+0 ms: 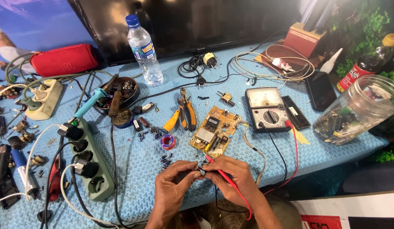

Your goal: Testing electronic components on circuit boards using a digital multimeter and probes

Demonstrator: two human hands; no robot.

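A small electronic part (pixel 200 168) is pinched between the fingertips of the left hand (pixel 173 183), just off the near edge of the yellow circuit board (pixel 215 131) on the blue mat (pixel 133 165). The red probe (pixel 224 178) is gripped pen-fashion in the right hand (pixel 235 178), its tip laid against the part; whether a black probe is held as well cannot be told, as the fingers hide it. For a clean reading, the part is best held by its body so that the leads are left bare, and the tip pressed firmly without sliding. The red lead (pixel 295 157) and black lead (pixel 278 154) are run back to the analog multimeter (pixel 267 109), whose dial should be kept within sight. Loose components (pixel 165 159) are scattered near the hands, beside a roll of tape (pixel 167 141) and the orange-handled pliers (pixel 185 113).
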